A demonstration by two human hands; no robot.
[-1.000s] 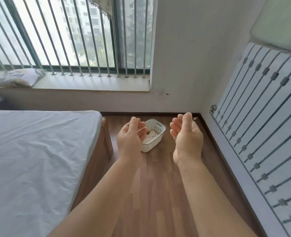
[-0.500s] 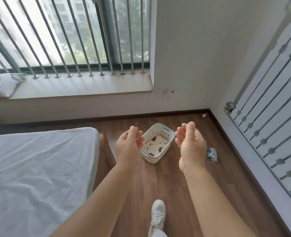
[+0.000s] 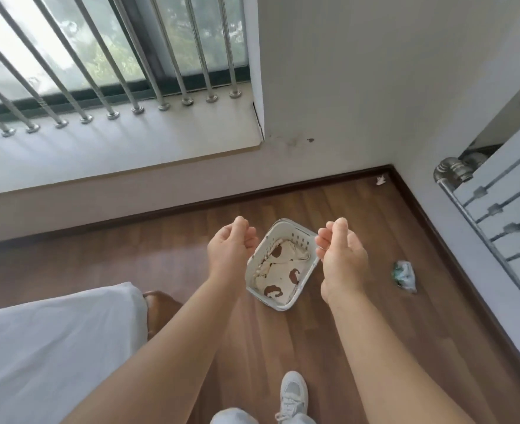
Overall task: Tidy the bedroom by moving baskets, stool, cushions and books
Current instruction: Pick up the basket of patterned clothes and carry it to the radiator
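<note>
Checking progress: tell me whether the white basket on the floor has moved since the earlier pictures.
No. The white basket sits in the same place relative to the wall corner; only the camera came closer.

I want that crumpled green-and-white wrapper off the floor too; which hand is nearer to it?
Right. The right hand is just left of the wrapper; the left hand is farther, beyond the white basket.

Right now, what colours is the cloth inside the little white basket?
Cream with brown blotches, the cloth in the white plastic basket; head view.
</note>
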